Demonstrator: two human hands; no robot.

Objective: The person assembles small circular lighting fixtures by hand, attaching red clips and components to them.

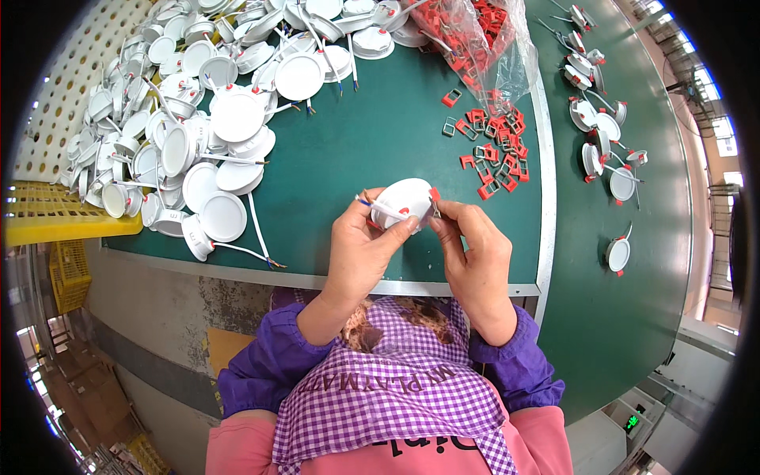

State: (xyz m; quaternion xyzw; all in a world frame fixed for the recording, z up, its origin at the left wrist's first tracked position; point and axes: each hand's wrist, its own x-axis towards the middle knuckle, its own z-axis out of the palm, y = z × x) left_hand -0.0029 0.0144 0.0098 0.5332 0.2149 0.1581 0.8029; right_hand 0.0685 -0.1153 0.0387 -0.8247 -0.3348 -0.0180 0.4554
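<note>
My left hand is closed around a round white downlight, thumb across its face and fingers behind. A short white cable with bare coloured wire ends sticks out past the fingers on its left. At the light's right edge, my right hand pinches a small spring clip with a red end and a metal part between thumb and forefinger. The clip touches the rim, but I cannot tell whether it is seated. Ahead to the right lies a loose heap of red-and-metal spring clips.
A big pile of white downlights with cables covers the table's left side, by a yellow perforated crate. A clear plastic bag of red clips lies at the far right. Past a metal edge, more downlights rest on a green surface.
</note>
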